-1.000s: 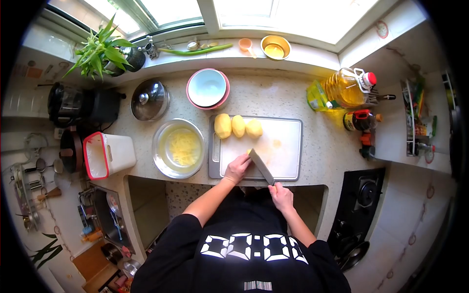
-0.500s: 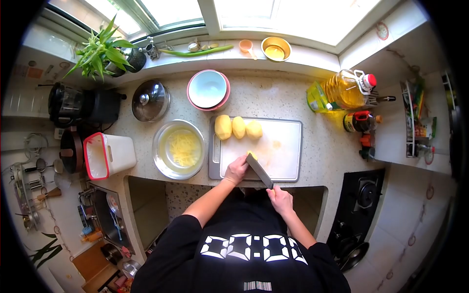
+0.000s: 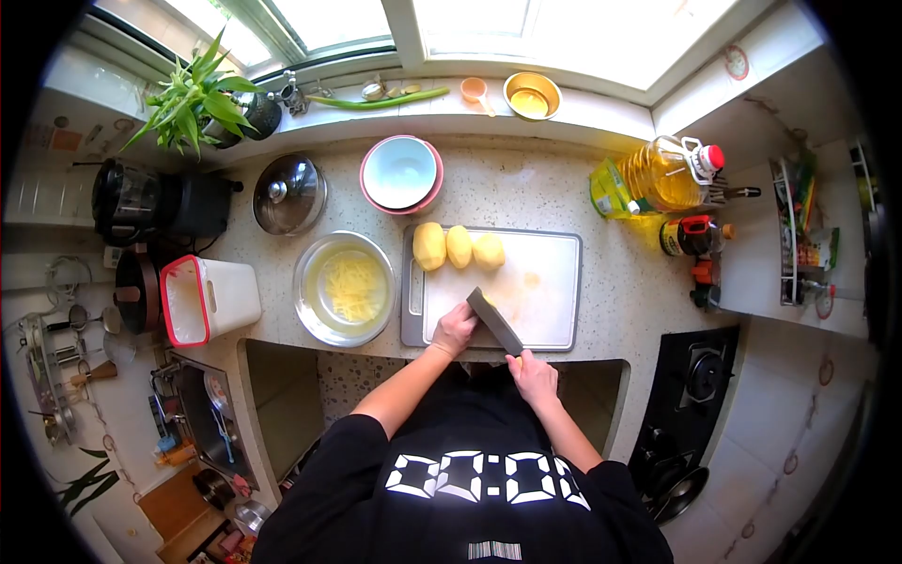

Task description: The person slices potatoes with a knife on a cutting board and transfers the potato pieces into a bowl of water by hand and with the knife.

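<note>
My right hand (image 3: 535, 378) is closed round the handle of a knife (image 3: 495, 321), whose wide blade slants up and left over the white cutting board (image 3: 550, 273). Beside the blade's left side, my left hand (image 3: 455, 329) rests on the board with fingers pressed together; what they hold is hidden, though a bit of yellow shows at the blade. Three peeled potatoes lie in a row near the board's top left: a larger one (image 3: 429, 246), a middle one (image 3: 458, 246) and a right one (image 3: 489, 251). Left of the board, a metal bowl (image 3: 303, 310) holds yellow strips (image 3: 354, 285) in liquid.
Behind the board stand stacked bowls (image 3: 399, 172), with a glass lid (image 3: 287, 195) to their left. A white bin with a red rim (image 3: 232, 290) is at left. An oil bottle (image 3: 665, 174) and a dark sauce bottle (image 3: 691, 233) stand at right.
The knife and my right hand have shifted slightly left, and the blade now covers more of the yellow piece. My left hand has stayed nearly in place.
</note>
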`<state>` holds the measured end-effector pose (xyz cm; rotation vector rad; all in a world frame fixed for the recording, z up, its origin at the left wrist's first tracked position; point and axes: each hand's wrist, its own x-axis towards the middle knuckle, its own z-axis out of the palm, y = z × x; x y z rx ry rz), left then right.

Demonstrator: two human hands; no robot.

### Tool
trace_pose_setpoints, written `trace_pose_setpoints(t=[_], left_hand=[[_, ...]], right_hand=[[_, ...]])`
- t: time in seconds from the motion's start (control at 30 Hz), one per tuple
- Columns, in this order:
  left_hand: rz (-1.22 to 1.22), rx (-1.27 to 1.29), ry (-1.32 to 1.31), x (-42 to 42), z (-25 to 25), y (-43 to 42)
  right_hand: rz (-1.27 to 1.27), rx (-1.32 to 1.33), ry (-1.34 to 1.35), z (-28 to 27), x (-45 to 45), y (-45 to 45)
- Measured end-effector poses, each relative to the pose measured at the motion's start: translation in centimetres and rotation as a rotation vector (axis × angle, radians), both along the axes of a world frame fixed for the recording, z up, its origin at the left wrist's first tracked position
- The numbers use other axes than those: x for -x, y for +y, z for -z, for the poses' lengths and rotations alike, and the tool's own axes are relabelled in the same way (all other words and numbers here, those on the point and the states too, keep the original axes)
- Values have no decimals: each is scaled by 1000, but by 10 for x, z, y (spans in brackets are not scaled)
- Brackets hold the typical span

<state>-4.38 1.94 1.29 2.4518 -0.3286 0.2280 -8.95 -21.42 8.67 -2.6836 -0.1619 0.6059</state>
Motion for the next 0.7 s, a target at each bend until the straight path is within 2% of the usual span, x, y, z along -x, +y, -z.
trace_pose_setpoints(t=[0.1, 0.27, 0.5, 0.7], left_hand=[[26, -36, 42, 0, -1, 2], [-33, 41, -77, -2, -6, -3], [-47, 101, -82, -3, -4, -3], [-50, 31, -36, 0, 3, -4]], right_hand=[[19, -15, 1, 1, -5, 3], [149, -97, 17, 17, -3, -9], [61, -80, 38, -1, 7, -19], [32, -61, 49, -9, 11, -15]])
